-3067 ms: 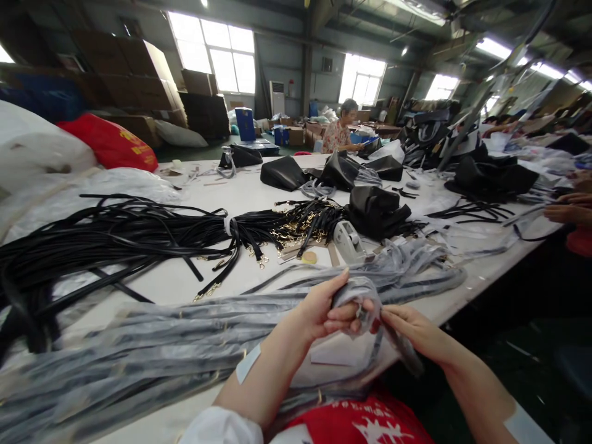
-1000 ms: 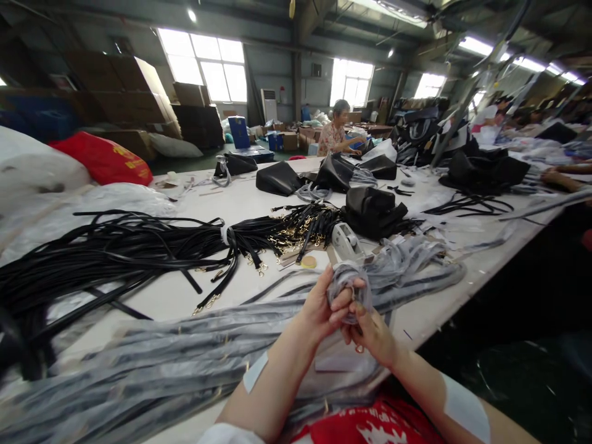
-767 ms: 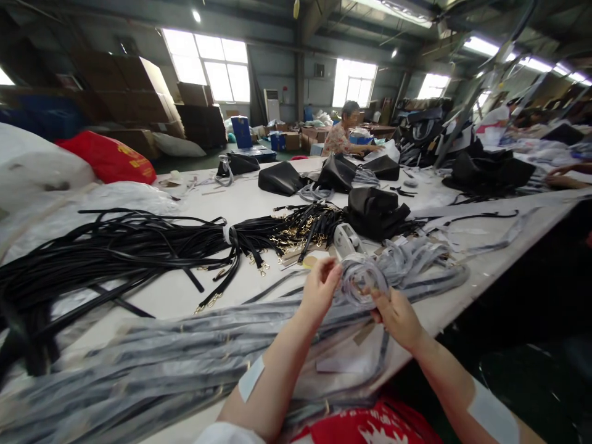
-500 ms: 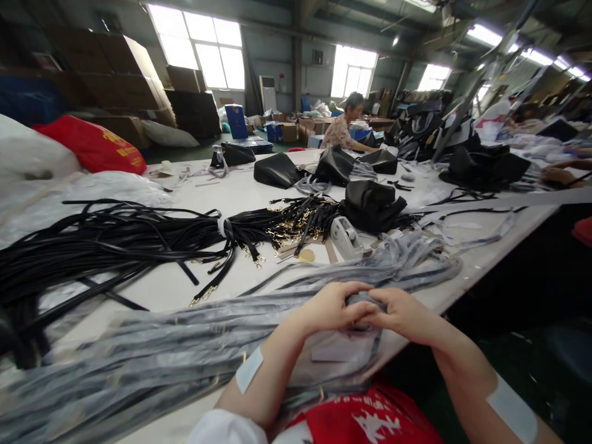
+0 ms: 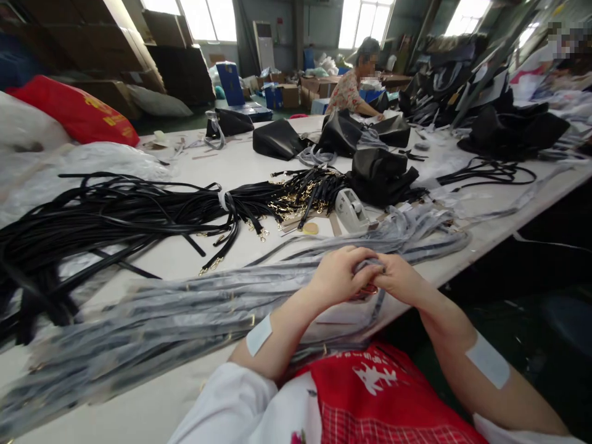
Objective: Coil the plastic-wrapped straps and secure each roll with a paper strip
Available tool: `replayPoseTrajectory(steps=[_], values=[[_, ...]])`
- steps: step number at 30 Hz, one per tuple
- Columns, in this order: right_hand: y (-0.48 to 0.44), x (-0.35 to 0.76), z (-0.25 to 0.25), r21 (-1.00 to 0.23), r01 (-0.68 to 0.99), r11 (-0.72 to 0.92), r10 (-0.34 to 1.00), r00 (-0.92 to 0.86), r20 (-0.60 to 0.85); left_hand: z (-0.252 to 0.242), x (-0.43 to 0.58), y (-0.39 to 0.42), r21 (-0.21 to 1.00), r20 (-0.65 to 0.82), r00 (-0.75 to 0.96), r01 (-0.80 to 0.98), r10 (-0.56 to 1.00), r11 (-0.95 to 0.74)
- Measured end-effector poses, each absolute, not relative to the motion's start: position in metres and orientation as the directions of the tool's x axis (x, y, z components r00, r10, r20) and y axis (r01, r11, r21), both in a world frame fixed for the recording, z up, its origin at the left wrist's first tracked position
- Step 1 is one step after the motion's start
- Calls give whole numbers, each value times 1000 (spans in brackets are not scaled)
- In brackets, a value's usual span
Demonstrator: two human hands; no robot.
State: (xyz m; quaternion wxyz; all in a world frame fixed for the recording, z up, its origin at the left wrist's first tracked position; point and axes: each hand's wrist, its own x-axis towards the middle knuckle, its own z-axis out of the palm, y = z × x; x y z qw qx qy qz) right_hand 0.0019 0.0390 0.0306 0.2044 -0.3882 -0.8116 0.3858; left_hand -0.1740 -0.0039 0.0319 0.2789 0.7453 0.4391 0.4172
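My left hand and my right hand meet above the near edge of the table, fingers curled round a plastic-wrapped strap. Only a little of its grey wrapping shows between the fingers, and a small reddish-gold glint appears below them. Long plastic-wrapped straps lie side by side from under my left forearm towards the left. Just beyond my hands is a looser heap of wrapped straps. A white tape dispenser stands behind it, beside a yellow disc.
A tied bundle of black straps with gold clasps spreads across the left of the white table. Black bags stand farther back, and another crumpled one sits behind the dispenser. Across the table a person works.
The view has tilted down, showing more of the red apron. Both hands stay together on the wrapped strap, with the fingers slightly shifted. The person across reaches forward.
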Motion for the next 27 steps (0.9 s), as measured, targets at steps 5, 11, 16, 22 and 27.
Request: replayPoseTrajectory(steps=[5,11,16,22,27], values=[[37,-4,15,-918,287,275,877,-465,118,21,-186,11,880,437,-5,211,899,-426],[4,-12,-35,-545,539,642,639,-769,-8,18,-216,24,933,320,-382,-35,867,-359],[-27,-26,-56,-147,570,809,547,-820,-168,20,-217,24,915,291,-409,-146,865,-377],[-28,-28,-56,-103,533,840,514,-842,-165,24,-217,23,911,244,-425,-208,872,-356],[-31,-25,-60,-133,461,877,442,-884,-149,26,-215,22,914,222,-416,-226,882,-337]])
